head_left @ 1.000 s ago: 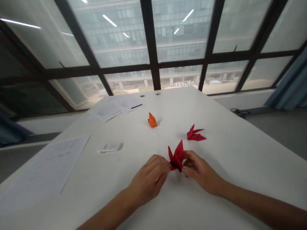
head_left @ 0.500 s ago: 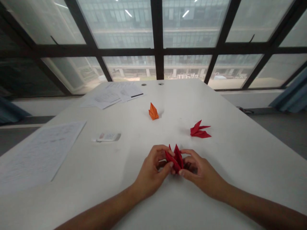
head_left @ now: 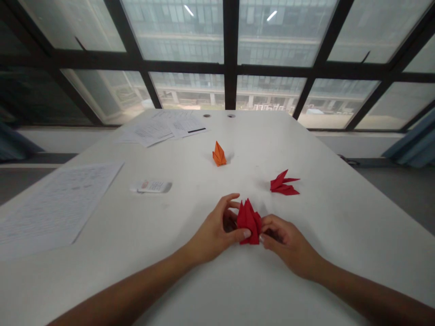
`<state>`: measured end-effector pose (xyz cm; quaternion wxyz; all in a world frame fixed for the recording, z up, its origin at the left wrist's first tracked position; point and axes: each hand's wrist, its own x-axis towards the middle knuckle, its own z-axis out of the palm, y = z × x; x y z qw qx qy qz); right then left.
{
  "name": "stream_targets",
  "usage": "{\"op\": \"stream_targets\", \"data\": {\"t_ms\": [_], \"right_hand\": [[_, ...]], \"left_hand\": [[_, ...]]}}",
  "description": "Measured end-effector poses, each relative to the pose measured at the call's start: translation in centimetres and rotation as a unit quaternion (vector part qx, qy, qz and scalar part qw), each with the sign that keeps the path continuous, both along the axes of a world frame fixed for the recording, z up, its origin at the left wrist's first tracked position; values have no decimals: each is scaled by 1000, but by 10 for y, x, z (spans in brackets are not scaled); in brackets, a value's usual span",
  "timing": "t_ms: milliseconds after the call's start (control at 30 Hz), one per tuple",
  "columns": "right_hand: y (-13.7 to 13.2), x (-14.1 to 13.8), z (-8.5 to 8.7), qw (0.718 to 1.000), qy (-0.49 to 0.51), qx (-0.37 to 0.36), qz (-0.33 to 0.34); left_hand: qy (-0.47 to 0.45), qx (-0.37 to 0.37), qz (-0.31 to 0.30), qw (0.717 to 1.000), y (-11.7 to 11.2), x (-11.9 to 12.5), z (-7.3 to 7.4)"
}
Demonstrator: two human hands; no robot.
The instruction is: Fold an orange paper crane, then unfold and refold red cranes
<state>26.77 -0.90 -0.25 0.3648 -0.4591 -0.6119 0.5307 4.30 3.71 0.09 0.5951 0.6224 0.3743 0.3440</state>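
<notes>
Between my hands, close to the table, is a folded red origami piece (head_left: pixel 249 219) with several pointed tips upward. My left hand (head_left: pixel 222 230) grips its left side, thumb across the front and fingers behind, the index finger lifted off. My right hand (head_left: pixel 287 242) pinches its right edge between thumb and fingertips. Beyond my right hand lies a second red origami piece (head_left: pixel 284 184), its points spread to the right. Farther off, an orange origami piece (head_left: pixel 219 155) stands on the table.
The white table (head_left: pixel 190 290) reaches to the windows. At the left lies a printed sheet (head_left: pixel 57 203), with a small white packet (head_left: pixel 153 186) to its right. More papers (head_left: pixel 159 129) overlap at the far left, near two round table holes.
The red piece between my hands has turned and closed up, its broad face now toward me. My left index finger has lifted off it. The view has shifted slightly.
</notes>
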Motion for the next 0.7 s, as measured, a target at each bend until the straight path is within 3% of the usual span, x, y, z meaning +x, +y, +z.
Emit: {"op": "stream_targets", "data": {"t_ms": [100, 333, 600, 700], "right_hand": [[0, 2, -3, 1000, -1, -10, 9], [1, 3, -1, 999, -48, 16, -7], [-1, 6, -5, 998, 43, 6, -43], [2, 10, -3, 998, 41, 37, -5]], "left_hand": [[-11, -22, -47, 999, 2, -1, 0], [11, -16, -54, 998, 1, -1, -2], [-5, -32, -126, 991, 1, -4, 5], [29, -21, -164, 986, 3, -7, 5]]}}
